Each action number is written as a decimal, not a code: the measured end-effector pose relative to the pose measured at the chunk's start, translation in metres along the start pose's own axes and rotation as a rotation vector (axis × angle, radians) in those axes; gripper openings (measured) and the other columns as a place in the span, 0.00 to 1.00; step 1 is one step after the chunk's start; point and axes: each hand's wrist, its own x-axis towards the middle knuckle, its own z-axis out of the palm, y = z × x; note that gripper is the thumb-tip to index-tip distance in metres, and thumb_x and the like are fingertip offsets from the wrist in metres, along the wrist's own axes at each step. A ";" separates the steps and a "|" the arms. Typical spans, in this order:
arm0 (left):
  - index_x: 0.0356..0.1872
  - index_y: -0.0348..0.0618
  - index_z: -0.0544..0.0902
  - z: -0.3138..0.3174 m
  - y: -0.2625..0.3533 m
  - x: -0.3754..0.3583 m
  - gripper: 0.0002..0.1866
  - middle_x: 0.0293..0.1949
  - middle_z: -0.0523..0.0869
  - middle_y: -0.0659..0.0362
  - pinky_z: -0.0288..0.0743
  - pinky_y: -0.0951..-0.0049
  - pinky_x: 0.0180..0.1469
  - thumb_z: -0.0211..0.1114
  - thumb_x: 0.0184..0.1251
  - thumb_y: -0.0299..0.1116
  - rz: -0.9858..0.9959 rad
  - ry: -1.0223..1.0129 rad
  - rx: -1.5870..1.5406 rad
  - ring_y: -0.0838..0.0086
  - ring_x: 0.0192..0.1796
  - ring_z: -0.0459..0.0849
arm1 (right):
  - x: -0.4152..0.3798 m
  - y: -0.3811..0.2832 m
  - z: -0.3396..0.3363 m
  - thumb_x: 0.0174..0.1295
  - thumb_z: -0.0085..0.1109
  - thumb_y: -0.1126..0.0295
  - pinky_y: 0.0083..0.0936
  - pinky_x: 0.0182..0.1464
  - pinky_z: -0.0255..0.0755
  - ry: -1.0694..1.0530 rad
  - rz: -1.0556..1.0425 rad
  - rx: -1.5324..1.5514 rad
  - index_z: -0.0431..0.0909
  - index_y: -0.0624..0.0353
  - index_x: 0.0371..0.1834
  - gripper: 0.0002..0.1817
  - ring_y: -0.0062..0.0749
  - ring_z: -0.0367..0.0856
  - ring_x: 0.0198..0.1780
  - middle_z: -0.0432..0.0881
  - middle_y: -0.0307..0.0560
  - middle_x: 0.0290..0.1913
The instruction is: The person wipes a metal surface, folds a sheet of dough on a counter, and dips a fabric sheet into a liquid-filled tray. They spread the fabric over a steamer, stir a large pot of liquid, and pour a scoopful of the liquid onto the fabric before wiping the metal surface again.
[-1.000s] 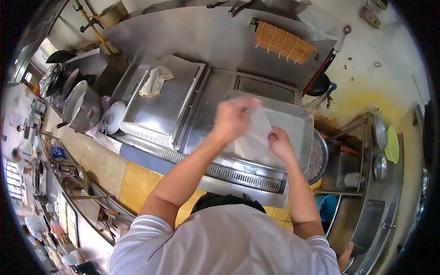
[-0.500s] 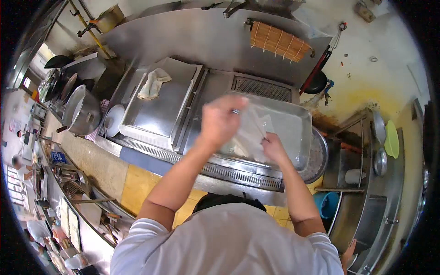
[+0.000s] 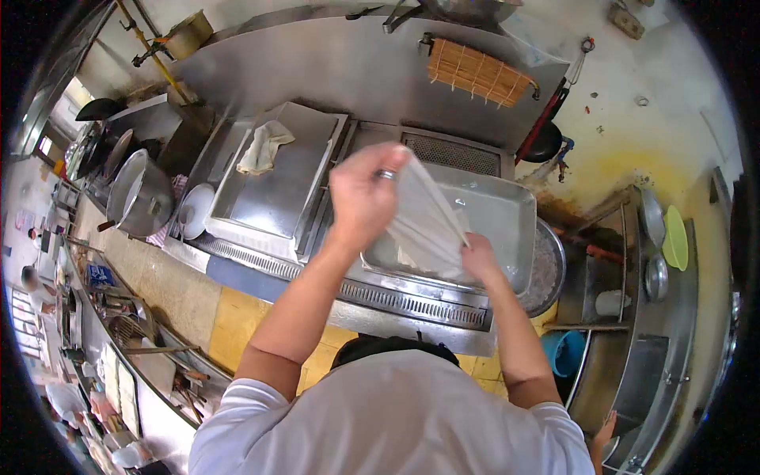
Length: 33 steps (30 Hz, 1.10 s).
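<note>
Lifting clear, the thin sheet [image 3: 427, 218] hangs pinched between left hand [image 3: 360, 194] above and right hand [image 3: 479, 257] below, steel tray [image 3: 514, 210] beneath, not yet laid anywhere.

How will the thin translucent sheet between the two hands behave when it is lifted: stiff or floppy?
Probably floppy: the translucent sheet hangs stretched between the left hand and the right hand, sagging above the steel tray. It looks light, and thin enough that it may tear.

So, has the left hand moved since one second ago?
Yes. The left hand rose and shifted left against the metal tray, stretching the translucent sheet.
</note>
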 end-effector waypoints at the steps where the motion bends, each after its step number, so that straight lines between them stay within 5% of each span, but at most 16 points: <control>1: 0.45 0.37 0.90 -0.010 -0.005 0.002 0.10 0.35 0.91 0.55 0.78 0.74 0.44 0.70 0.74 0.35 -0.052 0.023 0.021 0.78 0.38 0.83 | -0.011 0.015 -0.007 0.59 0.55 0.74 0.41 0.53 0.78 0.001 0.047 0.097 0.86 0.63 0.50 0.17 0.58 0.88 0.46 0.88 0.66 0.41; 2: 0.45 0.36 0.89 -0.014 -0.017 -0.003 0.10 0.35 0.91 0.55 0.79 0.74 0.44 0.70 0.75 0.33 -0.070 0.071 0.049 0.76 0.37 0.84 | -0.016 0.029 -0.015 0.58 0.56 0.74 0.42 0.53 0.78 0.005 0.093 0.194 0.86 0.62 0.50 0.17 0.62 0.87 0.47 0.87 0.68 0.42; 4: 0.46 0.34 0.89 -0.018 -0.047 -0.015 0.11 0.35 0.91 0.55 0.78 0.74 0.44 0.69 0.75 0.33 -0.166 0.163 0.085 0.76 0.37 0.84 | -0.016 0.069 -0.027 0.58 0.56 0.75 0.42 0.52 0.79 0.011 0.063 -0.098 0.86 0.63 0.49 0.17 0.62 0.87 0.46 0.87 0.68 0.41; 7: 0.46 0.32 0.88 -0.025 -0.088 -0.030 0.15 0.34 0.90 0.57 0.77 0.73 0.43 0.67 0.78 0.37 -0.389 0.275 0.087 0.77 0.37 0.82 | -0.022 0.106 -0.046 0.57 0.55 0.78 0.39 0.43 0.78 0.159 0.142 0.002 0.85 0.67 0.40 0.11 0.44 0.86 0.37 0.86 0.60 0.32; 10: 0.46 0.31 0.88 -0.043 -0.137 -0.043 0.18 0.34 0.89 0.57 0.75 0.71 0.42 0.66 0.78 0.41 -0.535 0.291 0.146 0.76 0.36 0.79 | -0.029 0.122 -0.074 0.59 0.56 0.78 0.34 0.41 0.78 0.177 0.294 0.201 0.85 0.69 0.40 0.11 0.35 0.85 0.36 0.86 0.51 0.31; 13: 0.46 0.33 0.89 -0.054 -0.191 -0.067 0.18 0.35 0.92 0.50 0.80 0.61 0.46 0.68 0.75 0.42 -0.594 0.098 0.410 0.60 0.38 0.89 | -0.036 0.086 -0.099 0.62 0.56 0.77 0.30 0.39 0.77 0.307 0.369 0.788 0.84 0.70 0.43 0.11 0.29 0.84 0.37 0.86 0.45 0.35; 14: 0.47 0.35 0.89 -0.051 -0.201 -0.077 0.19 0.43 0.92 0.46 0.81 0.58 0.53 0.70 0.73 0.44 -0.645 -0.039 0.455 0.51 0.47 0.90 | -0.031 0.095 -0.096 0.65 0.60 0.76 0.24 0.37 0.74 0.280 0.256 0.932 0.86 0.67 0.48 0.11 0.23 0.82 0.34 0.87 0.40 0.36; 16: 0.55 0.37 0.87 -0.030 -0.220 -0.099 0.22 0.53 0.89 0.45 0.79 0.60 0.61 0.71 0.71 0.46 -0.484 -0.296 0.501 0.54 0.59 0.87 | -0.023 0.058 -0.096 0.66 0.62 0.75 0.23 0.38 0.74 0.269 0.232 0.842 0.86 0.66 0.47 0.10 0.21 0.81 0.35 0.87 0.40 0.36; 20: 0.69 0.40 0.77 0.052 -0.101 -0.090 0.30 0.69 0.80 0.48 0.73 0.61 0.69 0.71 0.72 0.45 -0.493 -0.612 0.048 0.57 0.70 0.79 | -0.013 -0.053 -0.112 0.68 0.64 0.74 0.23 0.43 0.76 -0.064 0.104 0.594 0.86 0.67 0.47 0.09 0.20 0.81 0.39 0.87 0.41 0.38; 22: 0.66 0.38 0.80 0.068 -0.049 -0.065 0.28 0.63 0.84 0.44 0.75 0.61 0.65 0.70 0.73 0.45 -0.365 -0.934 -0.235 0.56 0.65 0.83 | -0.011 -0.086 -0.119 0.68 0.63 0.75 0.23 0.45 0.76 -0.100 -0.058 0.578 0.86 0.66 0.47 0.09 0.20 0.82 0.41 0.87 0.41 0.39; 29: 0.51 0.40 0.88 0.074 0.008 -0.016 0.15 0.44 0.90 0.41 0.82 0.62 0.52 0.71 0.70 0.38 -0.145 -0.649 0.026 0.52 0.47 0.91 | 0.004 -0.137 -0.136 0.65 0.56 0.80 0.24 0.45 0.77 0.120 -0.169 0.951 0.85 0.63 0.43 0.09 0.20 0.82 0.41 0.87 0.42 0.37; 33: 0.47 0.40 0.90 0.071 0.014 -0.012 0.11 0.42 0.91 0.44 0.84 0.66 0.48 0.70 0.64 0.25 0.037 -0.479 0.035 0.56 0.45 0.92 | 0.021 -0.118 -0.098 0.64 0.53 0.81 0.29 0.46 0.77 0.013 -0.011 0.595 0.85 0.63 0.46 0.12 0.26 0.84 0.42 0.88 0.42 0.38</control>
